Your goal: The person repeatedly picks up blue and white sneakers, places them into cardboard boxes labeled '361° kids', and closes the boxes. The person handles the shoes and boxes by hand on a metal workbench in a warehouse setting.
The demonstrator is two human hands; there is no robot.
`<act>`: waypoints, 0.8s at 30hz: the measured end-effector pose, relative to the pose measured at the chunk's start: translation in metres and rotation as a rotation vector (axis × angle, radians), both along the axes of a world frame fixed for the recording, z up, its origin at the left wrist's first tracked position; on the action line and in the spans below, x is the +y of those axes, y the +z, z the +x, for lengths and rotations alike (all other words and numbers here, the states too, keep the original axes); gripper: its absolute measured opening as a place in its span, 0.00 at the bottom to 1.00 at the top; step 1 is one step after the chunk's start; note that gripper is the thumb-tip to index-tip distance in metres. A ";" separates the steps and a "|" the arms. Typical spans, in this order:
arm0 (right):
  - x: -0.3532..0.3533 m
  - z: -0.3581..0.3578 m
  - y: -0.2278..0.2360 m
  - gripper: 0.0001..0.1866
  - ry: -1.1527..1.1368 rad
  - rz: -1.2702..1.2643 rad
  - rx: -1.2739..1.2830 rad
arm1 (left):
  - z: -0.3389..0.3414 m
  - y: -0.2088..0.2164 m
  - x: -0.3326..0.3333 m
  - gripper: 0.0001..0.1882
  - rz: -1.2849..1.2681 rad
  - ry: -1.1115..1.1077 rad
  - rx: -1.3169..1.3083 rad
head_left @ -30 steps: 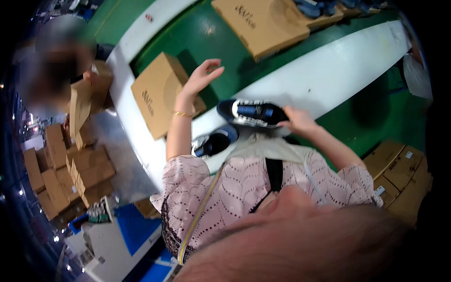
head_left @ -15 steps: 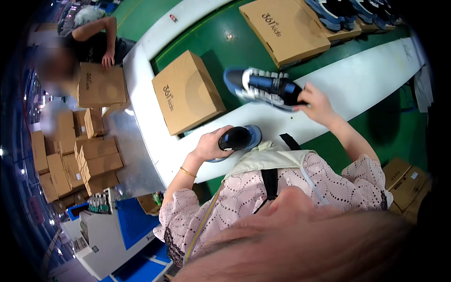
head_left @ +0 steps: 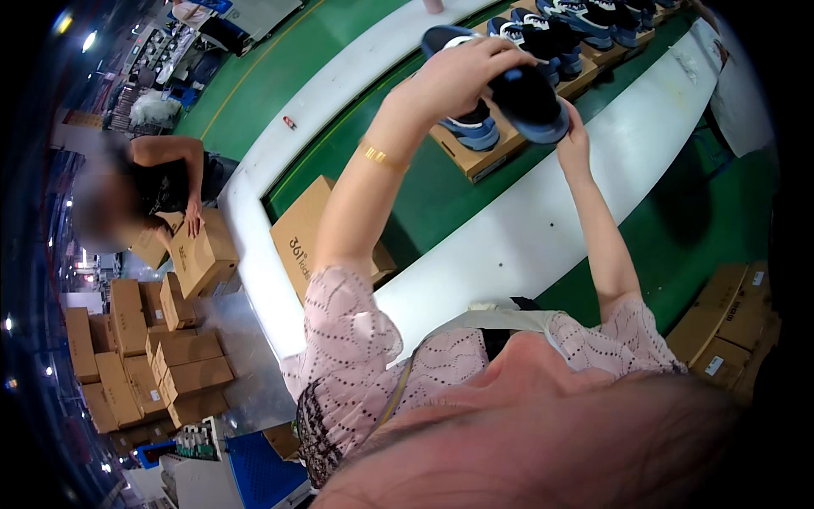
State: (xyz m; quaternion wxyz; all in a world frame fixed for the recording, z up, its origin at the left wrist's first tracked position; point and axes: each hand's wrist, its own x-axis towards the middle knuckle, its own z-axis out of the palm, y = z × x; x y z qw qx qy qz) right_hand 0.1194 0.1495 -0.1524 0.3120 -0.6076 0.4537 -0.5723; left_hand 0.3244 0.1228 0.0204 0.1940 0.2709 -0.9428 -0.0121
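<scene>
Out over the boxes on the far side, both my hands are at a dark sneaker (head_left: pixel 527 100) with a blue sole. My left hand (head_left: pixel 462 75) reaches across from the left, its fingers curled over the sneaker's collar. At the heel, my right hand (head_left: pixel 574 142) grips from the right side. Beneath my left wrist and palm, another blue-soled sneaker (head_left: pixel 473 134) rests on a cardboard box (head_left: pixel 462 161); my hand hides its middle. Several matching sneakers (head_left: pixel 585 24) stand in a row on boxes beyond.
A white curved worktop (head_left: pixel 475 254) runs between me and the boxes. My left forearm partly covers a brown box (head_left: pixel 297 233). At the left a person (head_left: pixel 170 174) handles a carton (head_left: pixel 203 254), near stacked cartons (head_left: pixel 127 331). More cartons (head_left: pixel 725 327) sit at the lower right.
Both hands have moved up and away from me, carrying the sneakers from the near worktop to the boxes. My left hand now meets the right at one sneaker. The person's carton has shifted.
</scene>
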 end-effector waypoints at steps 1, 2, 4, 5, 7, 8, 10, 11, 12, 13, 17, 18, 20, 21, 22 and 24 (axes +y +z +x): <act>0.007 -0.008 0.009 0.21 -0.051 0.160 -0.053 | -0.012 -0.006 -0.023 0.36 -0.030 0.034 -0.042; 0.009 -0.015 0.014 0.22 -0.103 0.320 -0.104 | -0.024 -0.016 -0.045 0.35 -0.058 0.069 -0.079; 0.003 -0.017 -0.006 0.25 -0.038 0.378 -0.024 | -0.038 -0.033 -0.074 0.33 0.002 0.242 -0.285; -0.001 -0.019 -0.021 0.27 -0.021 0.413 0.021 | -0.044 -0.055 -0.087 0.24 0.029 0.258 -0.337; -0.016 -0.014 -0.047 0.32 -0.015 0.331 0.217 | -0.052 -0.111 -0.093 0.16 0.090 0.370 -0.371; -0.024 -0.011 -0.054 0.35 0.000 0.294 0.313 | -0.054 -0.133 -0.087 0.16 0.125 0.473 -0.354; -0.040 -0.003 -0.048 0.39 -0.027 0.137 0.517 | -0.050 -0.138 -0.060 0.33 0.287 0.564 -0.050; -0.047 0.002 -0.040 0.40 -0.003 0.162 0.567 | -0.039 -0.152 -0.041 0.32 0.232 0.551 0.204; -0.051 0.007 -0.034 0.40 0.017 0.187 0.614 | -0.029 -0.164 -0.020 0.31 0.163 0.528 0.449; -0.057 -0.001 -0.042 0.38 -0.019 0.189 0.609 | -0.016 -0.164 0.010 0.29 0.103 0.525 0.465; -0.049 -0.023 -0.033 0.27 -0.170 -0.010 0.602 | 0.110 -0.157 0.140 0.24 -0.102 0.963 0.346; -0.038 -0.021 -0.033 0.23 -0.255 -0.183 0.511 | 0.155 -0.168 0.172 0.23 -0.138 1.155 0.352; -0.001 -0.005 -0.044 0.14 -0.311 -0.133 0.442 | 0.232 -0.179 0.250 0.19 -0.052 1.724 0.173; 0.024 0.011 -0.045 0.11 -0.181 -0.058 0.380 | 0.261 -0.186 0.288 0.20 0.173 1.889 0.165; 0.048 0.036 -0.046 0.07 -0.048 0.013 0.315 | 0.281 -0.197 0.321 0.24 0.401 2.043 0.166; 0.096 0.092 -0.071 0.06 0.362 0.181 0.228 | 0.298 -0.205 0.357 0.30 1.107 1.936 0.383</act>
